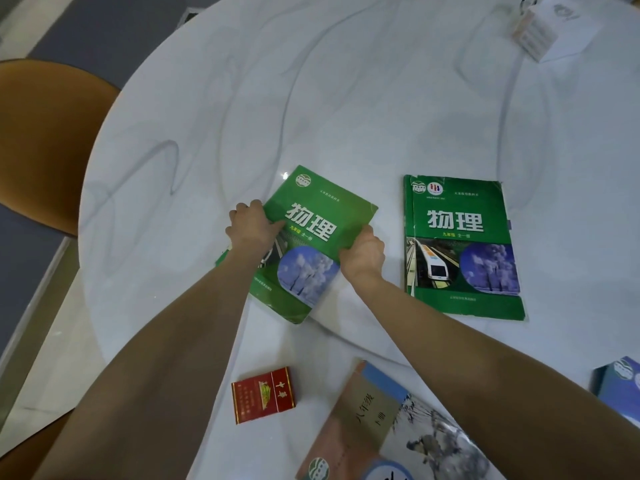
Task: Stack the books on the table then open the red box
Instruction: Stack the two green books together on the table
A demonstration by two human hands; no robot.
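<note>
Two hands hold one green book [311,244] near the middle of the white marble bench [346,116]. Left hand [251,225] clenches its left edge w/ thumb on the cover, fingers wrapped under; right hand [363,252] pinches the right edge the same way. So both grips are grasping that book, which sits tilted, top corner pointing away and to the left. Whether it's lifted or flat on the bench – can't tell. A green sliver [221,256] pokes out beside the left forearm; unclear what it is.

2nd green book [464,247], same cover, lies flat and square to the right, apart from the held one, edges worn.

Red box [264,394] lies flat and shut nearer the person, between the forearms, well apart from both hands.

Tan book [374,420] lies just right of the box, partly cut off at the bottom edge. Blue book [620,389] peeks in at far right, under the right forearm's line.

Pale pack [533,32] sits at the bench's far right corner – blurred. Orange chair [45,140] stands at the left.
</note>
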